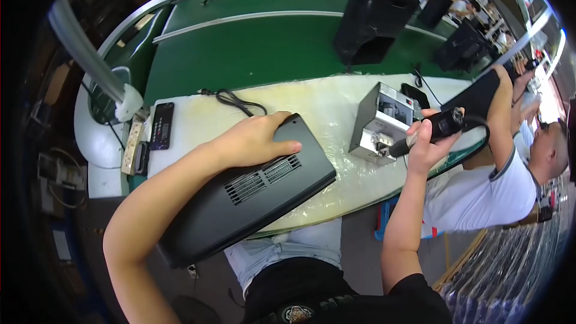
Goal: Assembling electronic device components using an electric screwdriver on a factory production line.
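My left hand (249,139) lies over the far edge of a long black vented case (225,228), its thumb pressed on top beside the slotted grille. The case slants across the front of the padded bench and overhangs it toward my lap. In my right hand (427,151) is a black corded power screwdriver (445,123), held sideways with its dark front end pointing left. That end is close to an open-sided metal box (379,123) with components inside; whether they touch, I cannot tell. A coiled black power cord (237,103) lies just beyond the case.
Beyond the wrapped bench (306,99) runs a green conveyor (240,54) carrying a large black speaker cabinet (375,18). A metal pole (90,54), power strip (130,150) and black remote control (162,126) are at left. A co-worker (492,192) sits close on my right.
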Motion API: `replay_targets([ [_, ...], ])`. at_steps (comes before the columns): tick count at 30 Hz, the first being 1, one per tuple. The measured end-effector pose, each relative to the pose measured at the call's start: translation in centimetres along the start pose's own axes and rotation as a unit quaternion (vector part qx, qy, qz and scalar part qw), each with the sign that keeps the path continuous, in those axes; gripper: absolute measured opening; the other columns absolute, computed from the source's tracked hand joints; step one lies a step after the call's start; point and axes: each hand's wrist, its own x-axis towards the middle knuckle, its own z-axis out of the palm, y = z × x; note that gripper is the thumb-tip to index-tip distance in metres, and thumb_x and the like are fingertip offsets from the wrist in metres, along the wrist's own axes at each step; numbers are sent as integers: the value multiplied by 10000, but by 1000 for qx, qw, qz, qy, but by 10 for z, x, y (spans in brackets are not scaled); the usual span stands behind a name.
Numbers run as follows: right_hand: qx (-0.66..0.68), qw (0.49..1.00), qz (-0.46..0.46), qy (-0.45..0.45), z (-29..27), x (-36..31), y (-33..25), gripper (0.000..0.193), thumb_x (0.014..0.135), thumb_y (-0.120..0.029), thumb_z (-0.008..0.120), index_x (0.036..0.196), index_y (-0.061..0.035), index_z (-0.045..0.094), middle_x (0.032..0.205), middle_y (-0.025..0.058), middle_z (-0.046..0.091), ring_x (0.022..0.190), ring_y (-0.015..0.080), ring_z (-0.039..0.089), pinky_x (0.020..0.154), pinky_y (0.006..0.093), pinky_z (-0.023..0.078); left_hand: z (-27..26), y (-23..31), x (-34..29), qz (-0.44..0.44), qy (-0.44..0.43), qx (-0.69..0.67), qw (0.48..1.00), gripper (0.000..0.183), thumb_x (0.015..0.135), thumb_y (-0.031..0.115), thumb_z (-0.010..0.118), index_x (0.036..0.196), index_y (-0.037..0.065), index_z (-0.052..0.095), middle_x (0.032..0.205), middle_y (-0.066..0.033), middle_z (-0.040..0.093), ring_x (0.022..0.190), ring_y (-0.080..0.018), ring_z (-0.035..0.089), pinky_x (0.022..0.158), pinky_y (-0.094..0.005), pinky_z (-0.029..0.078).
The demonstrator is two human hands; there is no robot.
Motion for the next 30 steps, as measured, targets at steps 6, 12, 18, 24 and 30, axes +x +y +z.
replay_targets([
  [6, 61, 998, 5, 29, 88, 44, -60, 557, 938, -83, 528, 1420, -57, 251, 977, 164, 599, 523, 159, 555, 475, 253, 474, -2, -5, -4, -5, 1, -10, 1000, 652, 859, 441, 629, 1317, -3, 492, 1053, -262, 654, 991, -384, 638, 894, -427, 484],
  [12, 149, 988, -43, 11, 168, 90, -103, 331, 944, -143, 566, 1184, -16, 377, 933, 175, 634, 484, 165, 568, 407, 247, 441, 2, -4, -4, -17, 7, -30, 999, 604, 858, 440, 631, 1288, 28, 524, 1051, -237, 662, 987, -372, 642, 886, -424, 486],
  [18, 159, 985, -40, -59, 195, 85, -97, 330, 933, -111, 580, 1156, -3, 362, 921, 160, 633, 495, 149, 578, 437, 248, 456, -1, 0, -3, -38, -7, -18, 999, 603, 851, 449, 638, 1277, 34, 535, 1047, -228, 667, 990, -363, 643, 886, -427, 486],
  [24, 188, 978, -25, -86, 209, 69, -78, 326, 910, -87, 607, 1123, 13, 381, 862, 119, 610, 521, 119, 570, 477, 241, 478, -8, 2, -3, -51, -18, -17, 998, 647, 857, 401, 665, 1334, 5, 484, 1054, -260, 655, 996, -401, 634, 886, -425, 488],
  [30, 197, 974, 6, -109, 215, 64, -75, 360, 902, -95, 629, 1144, -11, 375, 825, 98, 593, 508, 106, 571, 423, 221, 442, -9, 1, -5, -47, -21, -19, 998, 666, 861, 412, 655, 1353, 4, 467, 1066, -264, 652, 1003, -405, 632, 888, -428, 488],
])
